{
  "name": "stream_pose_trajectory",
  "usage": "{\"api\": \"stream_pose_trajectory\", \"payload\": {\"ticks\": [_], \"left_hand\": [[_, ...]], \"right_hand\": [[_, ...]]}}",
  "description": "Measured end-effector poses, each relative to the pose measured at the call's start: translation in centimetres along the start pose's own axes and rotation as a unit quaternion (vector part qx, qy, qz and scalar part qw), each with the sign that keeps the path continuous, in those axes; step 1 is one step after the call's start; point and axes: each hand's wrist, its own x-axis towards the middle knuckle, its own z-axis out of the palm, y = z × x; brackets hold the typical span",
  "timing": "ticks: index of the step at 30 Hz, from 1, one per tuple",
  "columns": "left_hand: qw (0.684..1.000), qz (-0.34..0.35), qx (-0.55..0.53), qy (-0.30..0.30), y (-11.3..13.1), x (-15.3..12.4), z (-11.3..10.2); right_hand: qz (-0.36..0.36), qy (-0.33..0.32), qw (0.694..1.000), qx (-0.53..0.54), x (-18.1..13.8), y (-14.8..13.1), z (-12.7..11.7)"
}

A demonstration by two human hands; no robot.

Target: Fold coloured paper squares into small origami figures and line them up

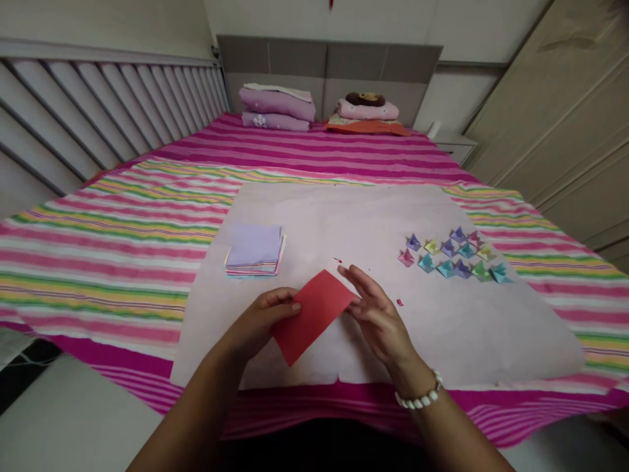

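Observation:
A red sheet of paper [317,314], rectangular in outline, is tilted above the white sheet. My left hand [268,318] grips its left edge, thumb on top and fingers underneath. At the paper's right corner is my right hand [381,314], its fingers stretched and apart; a fingertip seems to touch the corner, though the contact is partly hidden. A white bead bracelet [419,398] circles the right wrist. Left of the hands lies a stack of coloured paper squares [255,248], lilac on top. Several small folded paper shapes [448,248] in mixed colours sit to the right.
A large white sheet [314,216] covers part of the striped bed [137,249]. Tiny red scraps [400,302] lie on it. Folded purple bedding [278,108] and a pink pile [368,110] rest by the headboard [327,72]. A slatted rail [122,98] runs along the left.

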Motion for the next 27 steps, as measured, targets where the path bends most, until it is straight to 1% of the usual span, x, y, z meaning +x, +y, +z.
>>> {"api": "stream_pose_trajectory", "payload": {"ticks": [2, 4, 6, 7, 9, 11, 14, 16, 18, 20, 23, 25, 27], "left_hand": [[0.999, -0.028, -0.004, -0.031, 0.6, -0.2, -0.1], [0.997, -0.038, 0.011, -0.059, 0.8, -0.1, 0.0], [0.996, -0.045, 0.024, -0.074, 0.6, 0.2, 0.0], [0.996, -0.048, 0.023, -0.072, 0.5, 0.3, 0.0], [0.998, -0.047, -0.008, -0.049, 0.2, 0.7, -0.2], [0.996, -0.044, -0.076, -0.021, 0.0, 0.9, -0.3], [0.981, -0.018, -0.195, -0.009, -0.5, 1.1, 0.0], [0.969, 0.011, -0.247, -0.009, -1.0, 1.1, 0.6], [0.964, 0.023, -0.266, -0.004, -1.5, 0.9, 1.6], [0.968, 0.039, -0.246, -0.008, -1.9, 0.8, 2.4], [0.982, 0.052, -0.180, -0.002, -2.0, 0.8, 3.2], [0.987, 0.064, -0.148, 0.013, -1.8, 0.7, 3.4], [0.989, 0.077, -0.126, 0.029, -1.5, 0.7, 3.5]], "right_hand": [[-0.040, -0.047, 0.997, -0.037, 0.0, -0.4, -0.3], [-0.069, -0.093, 0.990, -0.078, -0.1, -0.9, -0.5], [-0.084, -0.123, 0.980, -0.129, -0.1, -1.4, -0.6], [-0.091, -0.126, 0.975, -0.156, -0.2, -1.6, -0.7], [-0.116, -0.114, 0.966, -0.202, -0.3, -1.9, -0.9], [-0.161, -0.079, 0.954, -0.241, -0.5, -1.9, -1.1], [-0.237, -0.041, 0.919, -0.314, -0.9, -1.6, -1.1], [-0.269, -0.044, 0.890, -0.366, -1.2, -1.3, -0.8], [-0.294, -0.061, 0.864, -0.405, -1.4, -0.9, -0.4], [-0.317, -0.077, 0.841, -0.431, -1.4, -0.6, -0.1], [-0.346, -0.097, 0.814, -0.455, -1.4, -0.2, 0.1], [-0.350, -0.101, 0.806, -0.467, -1.4, -0.2, 0.1], [-0.336, -0.088, 0.804, -0.483, -1.4, -0.3, 0.0]]}}
